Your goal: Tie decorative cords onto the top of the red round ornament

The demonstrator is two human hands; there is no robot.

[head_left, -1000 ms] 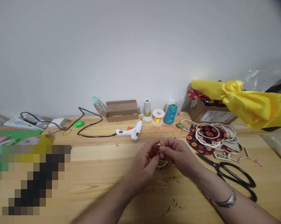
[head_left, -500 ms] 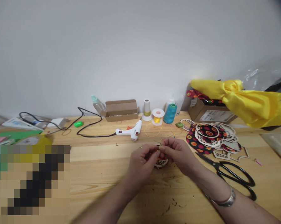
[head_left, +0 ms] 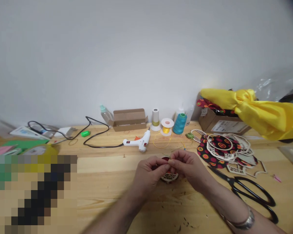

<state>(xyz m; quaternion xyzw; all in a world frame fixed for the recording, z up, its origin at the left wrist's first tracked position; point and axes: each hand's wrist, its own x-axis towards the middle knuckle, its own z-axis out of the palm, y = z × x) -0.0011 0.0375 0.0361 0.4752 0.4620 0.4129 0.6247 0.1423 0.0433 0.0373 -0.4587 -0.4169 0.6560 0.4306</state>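
Note:
A small round ornament with a pale cut-out lattice and a dark red patterned middle lies on the table under my fingers, partly hidden by them. My left hand pinches thumb against forefinger over its upper part. Close against it, my right hand is closed in a pinch too, the fingertips of both hands meeting. A thin strand pokes out just above them. Whatever lies between the fingertips is too small to make out. Beyond the hands is a glue gun, and a loop of yellow cord trails from its spool.
Large black scissors lie right of my right hand, near a pile of lattice pieces and patterned fabric. A teal thread cone, an open cardboard box and a spray bottle stand along the wall. Dark scraps litter the front.
The view has shifted slightly, so everything sits a little lower and further right. Both hands keep their pinch at the ornament; the fingers have moved only slightly.

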